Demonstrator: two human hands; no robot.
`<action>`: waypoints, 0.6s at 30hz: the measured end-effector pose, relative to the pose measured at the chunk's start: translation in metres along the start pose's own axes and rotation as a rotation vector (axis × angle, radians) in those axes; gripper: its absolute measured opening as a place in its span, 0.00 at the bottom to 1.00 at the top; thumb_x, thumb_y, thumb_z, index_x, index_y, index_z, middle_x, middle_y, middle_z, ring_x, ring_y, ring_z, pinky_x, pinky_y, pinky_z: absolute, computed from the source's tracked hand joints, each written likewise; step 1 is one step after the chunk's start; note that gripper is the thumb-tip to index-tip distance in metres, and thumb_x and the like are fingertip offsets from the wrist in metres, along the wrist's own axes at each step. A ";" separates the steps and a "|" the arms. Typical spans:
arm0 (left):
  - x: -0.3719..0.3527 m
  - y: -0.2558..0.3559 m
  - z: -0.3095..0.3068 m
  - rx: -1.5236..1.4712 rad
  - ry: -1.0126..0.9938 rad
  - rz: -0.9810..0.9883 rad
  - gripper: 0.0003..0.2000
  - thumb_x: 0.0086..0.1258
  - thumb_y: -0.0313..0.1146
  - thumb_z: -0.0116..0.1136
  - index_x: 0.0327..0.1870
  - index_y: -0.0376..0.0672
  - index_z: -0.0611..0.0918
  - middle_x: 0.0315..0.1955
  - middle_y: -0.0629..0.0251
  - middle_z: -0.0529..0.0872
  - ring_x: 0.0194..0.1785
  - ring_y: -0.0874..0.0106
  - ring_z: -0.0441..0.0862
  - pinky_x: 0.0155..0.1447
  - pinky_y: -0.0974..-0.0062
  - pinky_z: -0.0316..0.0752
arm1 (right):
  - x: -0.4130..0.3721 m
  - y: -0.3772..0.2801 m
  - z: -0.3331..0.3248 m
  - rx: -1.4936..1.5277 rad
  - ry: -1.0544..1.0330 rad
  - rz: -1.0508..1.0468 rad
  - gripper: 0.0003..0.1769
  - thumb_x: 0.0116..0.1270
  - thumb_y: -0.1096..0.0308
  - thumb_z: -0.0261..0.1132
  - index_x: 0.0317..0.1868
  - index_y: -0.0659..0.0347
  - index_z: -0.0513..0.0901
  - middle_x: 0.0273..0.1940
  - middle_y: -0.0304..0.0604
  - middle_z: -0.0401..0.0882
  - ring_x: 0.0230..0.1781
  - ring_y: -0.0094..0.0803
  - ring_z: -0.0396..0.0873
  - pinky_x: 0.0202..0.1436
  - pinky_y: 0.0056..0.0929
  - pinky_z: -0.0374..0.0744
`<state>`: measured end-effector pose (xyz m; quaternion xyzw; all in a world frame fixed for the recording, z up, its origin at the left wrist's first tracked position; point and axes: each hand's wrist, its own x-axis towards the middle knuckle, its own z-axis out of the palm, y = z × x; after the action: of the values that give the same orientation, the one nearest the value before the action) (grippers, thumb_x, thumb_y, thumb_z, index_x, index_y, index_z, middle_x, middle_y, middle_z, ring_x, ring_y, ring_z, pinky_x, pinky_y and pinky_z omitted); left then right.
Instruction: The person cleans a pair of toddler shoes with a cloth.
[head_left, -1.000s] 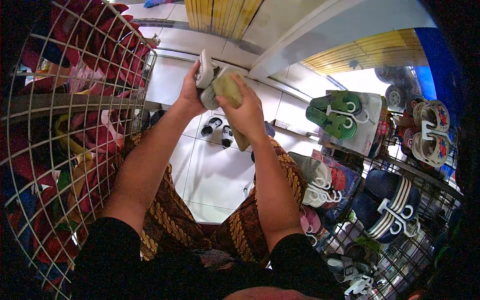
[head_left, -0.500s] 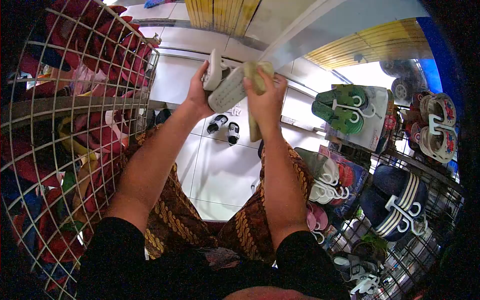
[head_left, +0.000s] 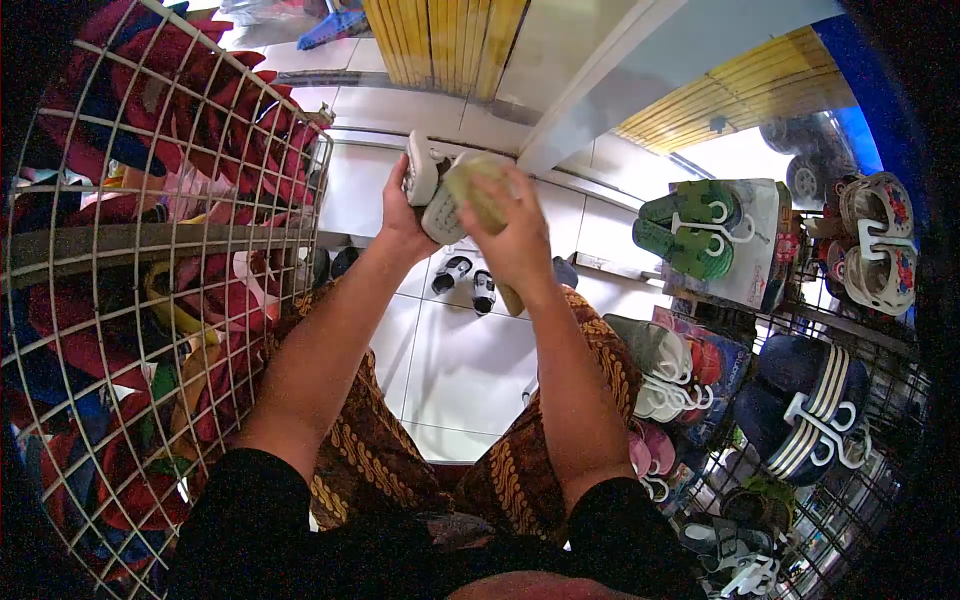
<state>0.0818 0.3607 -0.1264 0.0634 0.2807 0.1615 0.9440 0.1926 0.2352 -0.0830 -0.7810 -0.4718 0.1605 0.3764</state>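
Note:
My left hand (head_left: 403, 222) grips a pair of off-white sandals (head_left: 421, 172) from the left, with the dotted sole of one turned towards me. My right hand (head_left: 516, 228) is closed on a yellowish cloth (head_left: 472, 190) and presses it against that sole. The cloth covers much of the sole, and its loose end hangs below the right hand. Both the right fingers and the cloth are somewhat blurred. Beyond and below my hands, a pair of black-and-white sandals (head_left: 484, 291) sits on the white tiled floor (head_left: 455, 375).
A wire grid (head_left: 165, 225) with red and dark items behind it stands close on my left. To the right hang green slippers (head_left: 690, 232), navy striped slides (head_left: 800, 400) and clogs (head_left: 880, 245) on white hangers. A glass panel (head_left: 640, 110) rises ahead.
My right hand has moved the cloth down and to the left over the sole. The left hand still holds the sandals. The whole view has shifted slightly.

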 end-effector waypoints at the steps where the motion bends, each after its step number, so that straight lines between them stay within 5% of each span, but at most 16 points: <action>1: -0.001 0.001 0.002 -0.025 0.014 0.001 0.37 0.69 0.71 0.33 0.66 0.52 0.75 0.62 0.57 0.78 0.62 0.55 0.79 0.63 0.47 0.74 | 0.000 -0.003 -0.002 0.063 -0.047 -0.037 0.26 0.61 0.53 0.72 0.59 0.51 0.82 0.66 0.51 0.70 0.63 0.49 0.74 0.65 0.40 0.75; 8: -0.014 -0.007 0.020 0.082 0.075 -0.073 0.37 0.72 0.68 0.29 0.66 0.47 0.74 0.62 0.58 0.78 0.65 0.54 0.76 0.68 0.52 0.70 | 0.008 0.013 -0.009 -0.024 0.161 0.082 0.25 0.62 0.55 0.72 0.58 0.51 0.83 0.65 0.53 0.70 0.63 0.52 0.74 0.65 0.41 0.75; 12: -0.009 0.000 0.012 0.030 0.033 -0.014 0.36 0.73 0.66 0.29 0.66 0.48 0.75 0.62 0.59 0.78 0.65 0.56 0.77 0.67 0.53 0.72 | -0.001 -0.013 -0.007 0.046 -0.077 0.036 0.25 0.62 0.55 0.72 0.58 0.52 0.83 0.64 0.53 0.71 0.62 0.51 0.75 0.64 0.40 0.76; 18: -0.010 -0.006 0.016 0.115 0.124 -0.055 0.36 0.73 0.67 0.29 0.66 0.48 0.75 0.62 0.59 0.79 0.64 0.57 0.77 0.67 0.54 0.72 | 0.008 0.019 -0.002 -0.009 0.158 0.104 0.26 0.63 0.53 0.71 0.60 0.53 0.82 0.64 0.53 0.71 0.61 0.50 0.76 0.62 0.41 0.77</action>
<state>0.0844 0.3511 -0.1090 0.0998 0.3493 0.1230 0.9236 0.2095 0.2357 -0.0951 -0.8164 -0.4003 0.1155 0.4000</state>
